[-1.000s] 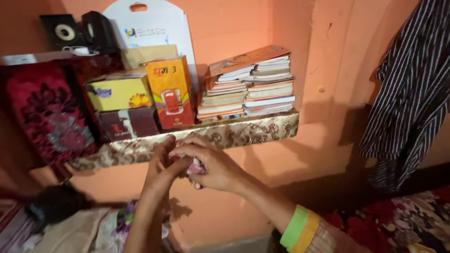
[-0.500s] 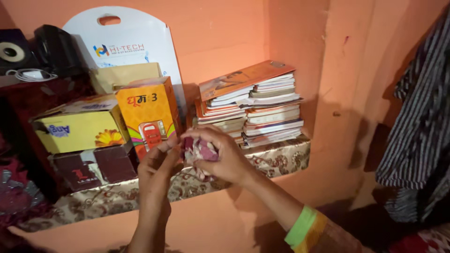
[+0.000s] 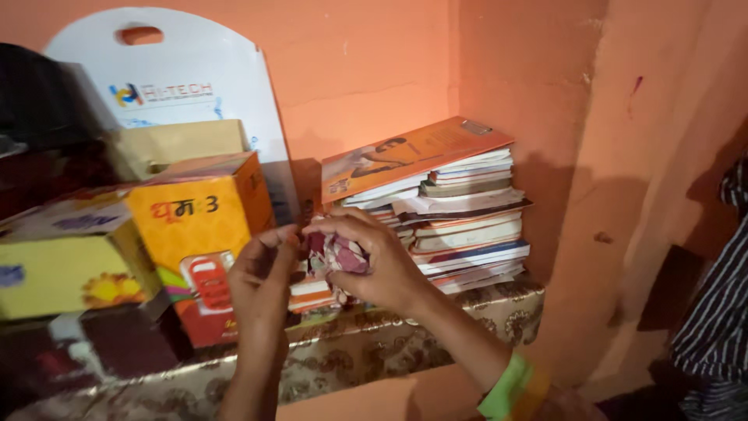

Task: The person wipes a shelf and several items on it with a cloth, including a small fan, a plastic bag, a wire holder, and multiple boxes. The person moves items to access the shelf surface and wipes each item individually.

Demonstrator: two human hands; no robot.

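Right hand curled tight around a crumpled maroon-and-white cloth, held in the air just in front of the shelf near its front edge. Left hand raised beside it, fingertips pinching the cloth's near side. Behind, toward the shelf's right end, a leaning stack of books. On the left, an orange box upright, a yellow box beside it, a white carrier bag against the wall.
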